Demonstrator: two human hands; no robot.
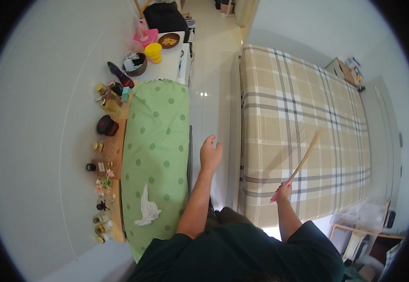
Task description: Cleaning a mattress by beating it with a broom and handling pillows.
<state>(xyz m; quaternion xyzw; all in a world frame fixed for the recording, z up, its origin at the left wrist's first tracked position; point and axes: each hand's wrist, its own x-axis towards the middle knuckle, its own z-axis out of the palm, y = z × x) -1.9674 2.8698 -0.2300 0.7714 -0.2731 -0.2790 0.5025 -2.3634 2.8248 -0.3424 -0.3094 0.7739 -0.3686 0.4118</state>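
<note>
My right hand (284, 191) grips the pink handle of a stick broom (304, 159) made of thin straw-coloured ribs. Its ribs point away from me over a mattress with a beige plaid sheet (268, 141), and a shadow falls on the cloth beside them. Whether the rib tips touch the sheet I cannot tell. My left hand (211, 153) hangs above the gap between the bed and an ironing-board-like surface with a green polka-dot cover (158, 141). Nothing is in it; thumb and fingers are apart. A crumpled white cloth (149, 210) lies on the green cover.
Perfume bottles (110, 105) and small artificial flowers (105, 183) line a wooden shelf (120, 155) at the left. Beyond the green cover, a white table (151, 72) holds a yellow tub (153, 53) and bowls. Tiled floor (213, 70) runs between bed and table.
</note>
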